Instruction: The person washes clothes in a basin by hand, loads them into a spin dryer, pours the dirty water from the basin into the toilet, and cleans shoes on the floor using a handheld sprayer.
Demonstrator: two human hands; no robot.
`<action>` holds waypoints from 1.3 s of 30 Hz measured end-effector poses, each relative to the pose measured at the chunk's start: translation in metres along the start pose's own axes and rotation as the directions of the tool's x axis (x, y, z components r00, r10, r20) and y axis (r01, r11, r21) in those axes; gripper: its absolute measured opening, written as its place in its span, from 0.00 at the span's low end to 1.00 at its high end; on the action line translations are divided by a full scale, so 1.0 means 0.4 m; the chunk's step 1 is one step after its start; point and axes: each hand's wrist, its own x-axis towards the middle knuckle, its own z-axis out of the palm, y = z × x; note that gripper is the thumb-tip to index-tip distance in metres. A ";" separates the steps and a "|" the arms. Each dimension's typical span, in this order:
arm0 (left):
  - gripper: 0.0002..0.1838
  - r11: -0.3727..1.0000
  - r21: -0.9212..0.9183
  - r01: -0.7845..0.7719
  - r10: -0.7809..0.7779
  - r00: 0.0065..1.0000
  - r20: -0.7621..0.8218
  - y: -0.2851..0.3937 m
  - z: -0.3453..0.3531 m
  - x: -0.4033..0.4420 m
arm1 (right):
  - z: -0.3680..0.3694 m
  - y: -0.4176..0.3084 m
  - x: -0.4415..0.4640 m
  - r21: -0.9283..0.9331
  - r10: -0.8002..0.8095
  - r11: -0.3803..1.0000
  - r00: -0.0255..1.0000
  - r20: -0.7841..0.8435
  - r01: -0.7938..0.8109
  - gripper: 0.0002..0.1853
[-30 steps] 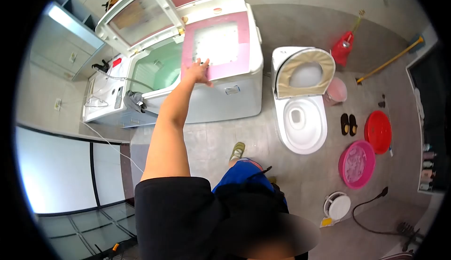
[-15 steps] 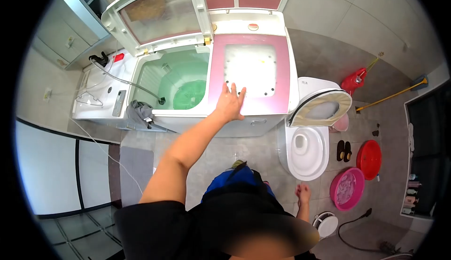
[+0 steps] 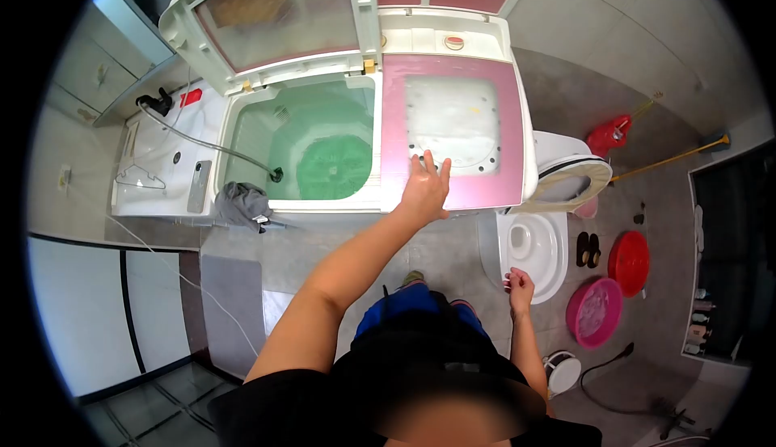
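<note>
My left hand (image 3: pixel 425 190) rests with spread fingers on the front part of the pink lid (image 3: pixel 478 191) of a twin-tub washing machine. Left of it the green wash tub (image 3: pixel 311 136) stands uncovered, its hinged lid (image 3: pixel 279 14) raised. A grey hose (image 3: pixel 212 147) runs down into that tub. My right hand (image 3: pixel 519 287) is in the air before the toilet bowl (image 3: pixel 547 245), fingers bent together around something small and dark that I cannot make out.
A grey cloth (image 3: pixel 242 203) hangs at the sink edge beside a phone (image 3: pixel 198 186). On the right floor are a pink basin (image 3: pixel 594 312), a red basin (image 3: pixel 629 263), dark slippers (image 3: pixel 588 250) and a white stool (image 3: pixel 563 373). A yellow-handled pole (image 3: pixel 669 158) leans behind.
The view has shifted toward the washing machine. My left hand stays spread at the pink lid. My right hand, out of sight at first, has come up and forward to the toilet bowl.
</note>
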 end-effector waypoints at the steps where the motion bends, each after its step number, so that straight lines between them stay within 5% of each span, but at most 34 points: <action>1: 0.59 1.000 0.009 -0.007 0.007 1.000 0.006 -0.001 -0.004 0.001 | 0.013 -0.038 0.001 -0.024 -0.134 0.991 0.991 -0.033 0.133 0.12; 5: 0.59 0.998 0.035 -0.043 0.042 0.999 0.012 -0.009 0.001 -0.002 | 0.114 -0.305 0.068 -0.210 -0.603 0.794 0.782 -0.158 0.570 0.11; 11: 0.60 0.999 -0.025 -0.038 0.040 0.998 0.047 -0.019 0.002 -0.001 | 0.375 -0.751 0.232 -0.398 -0.819 0.505 0.571 0.061 0.766 0.16; 13: 0.59 0.999 -0.043 -0.030 0.030 0.999 0.015 -0.020 0.006 -0.004 | 0.466 -0.852 0.317 -0.491 -0.823 0.408 0.543 0.168 0.769 0.19; 15: 0.59 0.995 -0.102 -0.016 0.018 1.000 0.024 -0.024 0.009 -0.005 | 0.555 -0.938 0.391 -0.606 -0.705 0.399 0.653 0.278 0.689 0.23; 21: 0.60 0.994 -0.112 0.006 0.002 0.998 0.067 -0.022 0.003 0.000 | 0.748 -1.049 0.612 -0.864 -0.556 0.217 0.785 0.274 0.455 0.33; 25: 0.60 0.991 -0.125 0.048 -0.037 0.995 0.088 -0.015 0.010 0.001 | 0.828 -1.107 0.650 -0.818 -0.419 0.444 0.892 0.172 0.366 0.37; 27: 0.60 0.990 -0.130 0.046 -0.032 0.993 0.110 -0.015 -0.002 0.003 | 0.838 -1.117 0.683 -0.830 -0.419 0.441 0.896 0.146 0.342 0.36; 31: 0.59 0.997 -0.079 0.024 -0.012 0.988 0.153 -0.023 -0.023 0.004 | 0.836 -1.128 0.700 -0.865 -0.435 0.268 0.854 0.285 0.425 0.33; 35: 0.59 0.999 -0.043 0.006 0.000 0.990 0.142 -0.019 -0.006 0.007 | 0.821 -1.114 0.767 -0.797 -0.541 -0.148 0.627 0.561 0.585 0.31; 36: 0.59 0.999 -0.035 -0.004 0.009 0.991 0.130 -0.022 -0.006 0.008 | 0.808 -1.113 0.763 -0.732 -0.567 -0.322 0.497 0.657 0.600 0.26; 39: 0.50 0.999 0.031 -0.009 0.004 0.988 0.153 -0.021 -0.016 0.006 | 0.795 -1.137 0.748 -0.646 -0.470 -0.524 0.444 0.763 0.556 0.22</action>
